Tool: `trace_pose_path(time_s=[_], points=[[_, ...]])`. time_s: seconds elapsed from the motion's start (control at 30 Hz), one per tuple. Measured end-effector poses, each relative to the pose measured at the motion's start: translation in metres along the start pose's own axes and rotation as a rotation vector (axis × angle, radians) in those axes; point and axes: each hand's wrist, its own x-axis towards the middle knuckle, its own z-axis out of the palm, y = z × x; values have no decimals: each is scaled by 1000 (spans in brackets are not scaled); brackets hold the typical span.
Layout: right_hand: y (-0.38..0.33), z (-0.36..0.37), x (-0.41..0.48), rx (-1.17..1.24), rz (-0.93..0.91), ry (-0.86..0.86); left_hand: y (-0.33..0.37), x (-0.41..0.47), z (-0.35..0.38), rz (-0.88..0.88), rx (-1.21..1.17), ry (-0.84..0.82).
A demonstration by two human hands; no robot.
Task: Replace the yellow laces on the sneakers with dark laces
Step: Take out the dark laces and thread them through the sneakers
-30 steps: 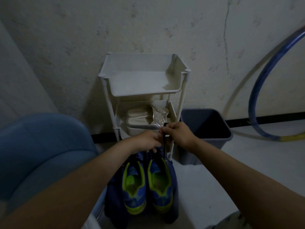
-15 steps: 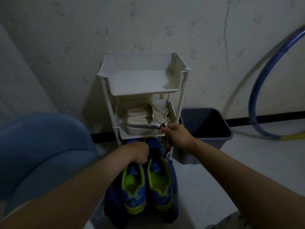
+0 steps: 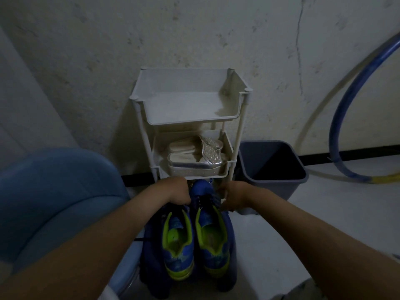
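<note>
Between both grips: right sneaker (image 3: 213, 234), with dark lace (image 3: 203, 201) crossing its front. Left grip (image 3: 177, 191) curls over the front of left sneaker (image 3: 177, 241). Right grip (image 3: 233, 195) sits at right sneaker's flank. Too dim to tell what either pinches. Risks: an uneven pull leaves the lace ends lopsided; a hard tug tips the pair over.
</note>
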Motion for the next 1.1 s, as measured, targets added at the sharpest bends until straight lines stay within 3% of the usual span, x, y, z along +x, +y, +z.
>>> trace_pose_path(time_s=[0.13, 0.43, 0.53, 0.77, 0.83, 0.93, 1.1], points=[[-6, -4, -5, -202, -14, -63, -2, -1, -6, -24, -14, -51], [-1, 0, 3, -151, 42, -81, -23, -7, -15, -113, 260, -164], [0, -2, 2, -267, 25, -112, -24, -10, -19, -160, 300, -135], [7, -20, -7, -576, 108, 79, -15, -18, -24, -160, 474, -72], [6, -24, -9, -636, 128, 184, -11, -17, -23, -65, 368, 29], [2, -27, -10, -662, 82, 426, 1, -14, -18, 69, -37, 142], [-6, -26, -2, -500, -159, 746, 40, -11, 3, 245, -515, 110]])
